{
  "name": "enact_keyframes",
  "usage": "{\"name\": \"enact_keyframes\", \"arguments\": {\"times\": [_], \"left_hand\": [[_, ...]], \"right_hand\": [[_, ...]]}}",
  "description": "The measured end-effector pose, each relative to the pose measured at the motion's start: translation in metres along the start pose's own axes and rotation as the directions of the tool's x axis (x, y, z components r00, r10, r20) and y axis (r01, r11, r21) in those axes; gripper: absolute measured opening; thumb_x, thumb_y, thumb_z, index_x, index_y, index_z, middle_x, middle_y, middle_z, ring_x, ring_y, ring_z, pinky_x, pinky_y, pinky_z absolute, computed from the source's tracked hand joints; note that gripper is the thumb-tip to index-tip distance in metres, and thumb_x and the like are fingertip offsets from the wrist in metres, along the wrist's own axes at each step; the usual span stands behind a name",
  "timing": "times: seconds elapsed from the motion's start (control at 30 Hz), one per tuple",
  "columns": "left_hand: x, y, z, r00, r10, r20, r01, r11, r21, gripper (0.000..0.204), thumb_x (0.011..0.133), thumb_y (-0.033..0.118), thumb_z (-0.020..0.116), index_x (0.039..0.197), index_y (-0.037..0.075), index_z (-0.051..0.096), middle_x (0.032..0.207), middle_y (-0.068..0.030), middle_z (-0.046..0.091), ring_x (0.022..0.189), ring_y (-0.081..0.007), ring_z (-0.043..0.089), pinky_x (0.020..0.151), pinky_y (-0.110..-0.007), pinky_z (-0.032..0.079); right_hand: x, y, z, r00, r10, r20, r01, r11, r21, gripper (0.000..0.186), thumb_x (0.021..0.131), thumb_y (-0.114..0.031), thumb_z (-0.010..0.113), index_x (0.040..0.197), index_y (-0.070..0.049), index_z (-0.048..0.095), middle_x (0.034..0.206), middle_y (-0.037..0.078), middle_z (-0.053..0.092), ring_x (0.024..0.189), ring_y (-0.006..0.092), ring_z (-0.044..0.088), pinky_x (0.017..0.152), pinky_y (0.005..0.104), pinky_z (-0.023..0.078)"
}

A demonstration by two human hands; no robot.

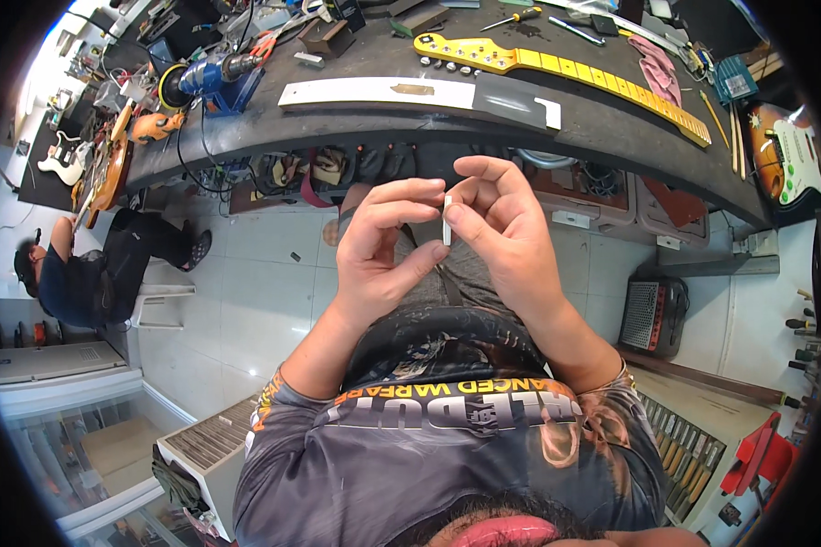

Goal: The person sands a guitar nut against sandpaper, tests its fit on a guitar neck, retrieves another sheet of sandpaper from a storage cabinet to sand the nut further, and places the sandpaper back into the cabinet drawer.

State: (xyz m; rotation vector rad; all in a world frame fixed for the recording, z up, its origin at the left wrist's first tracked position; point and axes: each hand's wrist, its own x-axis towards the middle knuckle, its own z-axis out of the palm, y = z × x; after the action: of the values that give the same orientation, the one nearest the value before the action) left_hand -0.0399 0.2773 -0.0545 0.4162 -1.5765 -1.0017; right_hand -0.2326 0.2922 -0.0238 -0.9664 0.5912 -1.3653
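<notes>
I hold a small, narrow off-white piece upright over my lap, below the bench edge. My right hand pinches it between thumb and bent index finger, the other fingers curled loosely. My left hand has its thumb tip at the piece's lower end and its fingertips beside the upper end, appearing to grip it too. On the dark bench beyond lie a yellow guitar neck and a long white bar with a dark grey section at its right.
A blue tool on a stand and assorted tools crowd the bench. Guitar bodies lie at both sides. At left, another person sits by a white plastic stool. An amplifier stands at right; drawers of files are near me.
</notes>
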Motion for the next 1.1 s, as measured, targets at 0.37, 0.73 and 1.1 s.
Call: {"name": "enact_keyframes", "arguments": {"times": [0.37,0.73,1.1], "left_hand": [[0.029,-0.015,0.013,0.998,-0.051,0.037,0.05,0.998,0.03,0.048,0.091,-0.011,0.087,0.133,0.002,0.068,0.146,-0.0205,0.066,0.138,-0.0309,0.066,0.116,-0.042,0.054],[0.224,-0.114,-0.008,0.964,-0.18,0.197,0.07,0.883,0.463,0.035,0.096,-0.002,0.084,0.127,0.003,0.07,0.136,-0.0102,0.073,0.123,-0.018,0.07,0.103,-0.036,0.057],[0.291,-0.192,0.02,0.848,-0.394,0.355,0.053,0.729,0.682,0.031,0.094,0.0,0.085,0.122,0.002,0.071,0.122,-0.0085,0.076,0.113,-0.0226,0.075,0.097,-0.038,0.061]], "right_hand": [[-0.005,0.014,-0.071,0.996,0.059,0.062,-0.062,0.997,0.052,0.036,0.115,-0.009,0.068,0.148,-0.002,0.056,0.117,0.005,0.073,0.101,0.0129,0.072,0.089,0.0298,0.059],[-0.016,0.064,-0.219,0.989,-0.115,0.096,0.129,0.336,-0.933,0.041,0.079,0.007,0.063,0.115,-0.005,0.08,0.114,0.012,0.077,0.113,0.0419,0.071,0.1,0.0491,0.06],[0.265,-0.148,-0.258,0.929,0.052,0.367,0.366,0.023,-0.93,0.046,0.103,-0.033,0.077,0.134,0.001,0.068,0.126,0.018,0.074,0.12,0.0381,0.072,0.104,0.0469,0.058]]}}
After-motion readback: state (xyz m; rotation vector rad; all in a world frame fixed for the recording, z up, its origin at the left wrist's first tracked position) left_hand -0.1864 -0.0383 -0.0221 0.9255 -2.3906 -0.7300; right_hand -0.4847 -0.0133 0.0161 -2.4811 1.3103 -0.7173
